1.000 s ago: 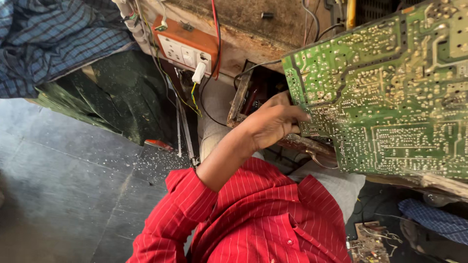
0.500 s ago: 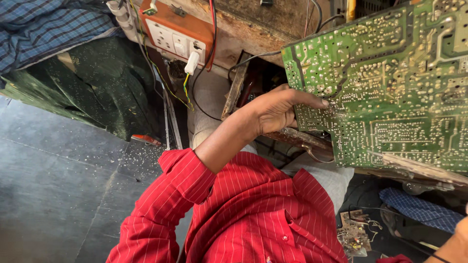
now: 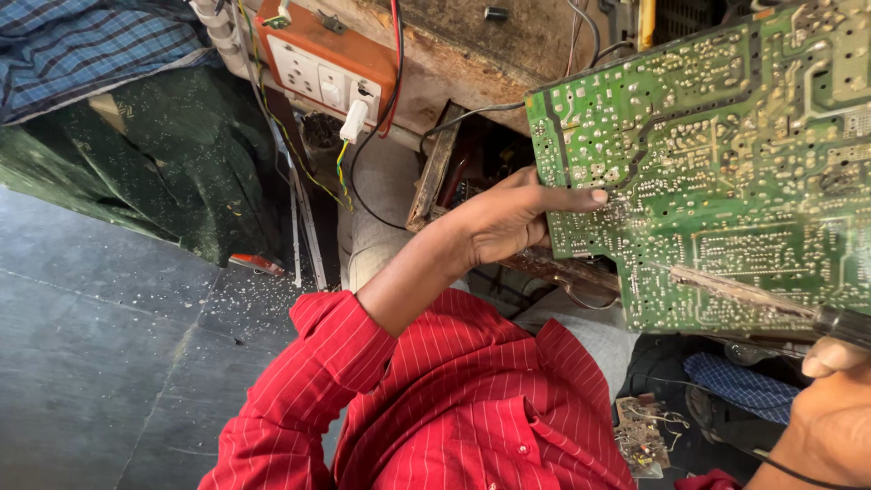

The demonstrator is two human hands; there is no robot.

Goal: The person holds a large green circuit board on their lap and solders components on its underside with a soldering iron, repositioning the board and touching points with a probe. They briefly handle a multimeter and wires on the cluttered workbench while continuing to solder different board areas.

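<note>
A large green circuit board (image 3: 726, 154) with its solder side up fills the upper right. My left hand (image 3: 508, 222), in a red striped sleeve, grips the board's left edge, the thumb lying flat on the solder side. My right hand (image 3: 830, 413) comes in at the lower right corner and holds a soldering iron (image 3: 753, 295) whose long thin tip lies across the board's lower part, pointing left.
An orange socket box (image 3: 327, 63) with a white plug and wires hangs on a worn wooden bench edge above. A small loose circuit board (image 3: 640, 436) lies by my lap. Dark grey floor (image 3: 100, 363), a green cloth (image 3: 172, 172) and blue checked fabric (image 3: 82, 41) sit at left.
The view has shifted, so the board sits lower and closer. My right hand with the soldering iron has come in from the lower right and its tip now lies on the board.
</note>
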